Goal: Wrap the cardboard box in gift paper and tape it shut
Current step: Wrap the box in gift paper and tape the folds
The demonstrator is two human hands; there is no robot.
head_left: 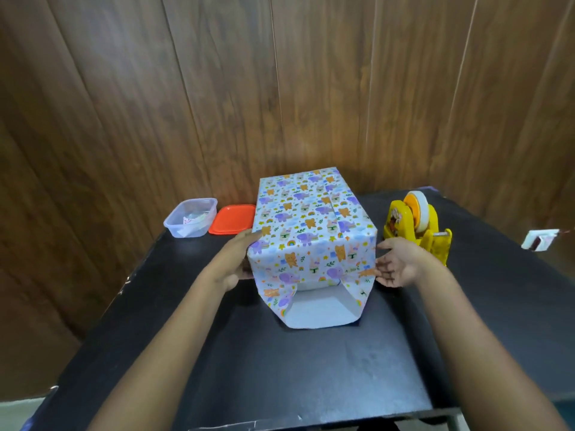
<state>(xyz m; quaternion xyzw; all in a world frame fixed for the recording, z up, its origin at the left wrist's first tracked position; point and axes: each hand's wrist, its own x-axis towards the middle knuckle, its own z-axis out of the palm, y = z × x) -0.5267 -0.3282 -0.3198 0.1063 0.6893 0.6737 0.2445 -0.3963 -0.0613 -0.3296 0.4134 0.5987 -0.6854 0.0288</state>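
Flanking the light, stiff box (pixel 311 213), my left hand (pixel 238 259) and right hand (pixel 396 264), fingers released, should, I judge, take hold of the thin, crease-prone gift paper (pixel 311 259) at its overhanging flaps.

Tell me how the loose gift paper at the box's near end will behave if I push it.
Probably floppy: the patterned gift paper overhang sags and wrinkles beyond the wrapped cardboard box. It should crease easily when pressed, yet thin edges might tear.

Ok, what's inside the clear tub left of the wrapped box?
The tub is open, its orange lid lying beside it. Inside lie a few pale scraps, white with some pink; too small to identify. Its cloudy walls blur whatever is underneath them.
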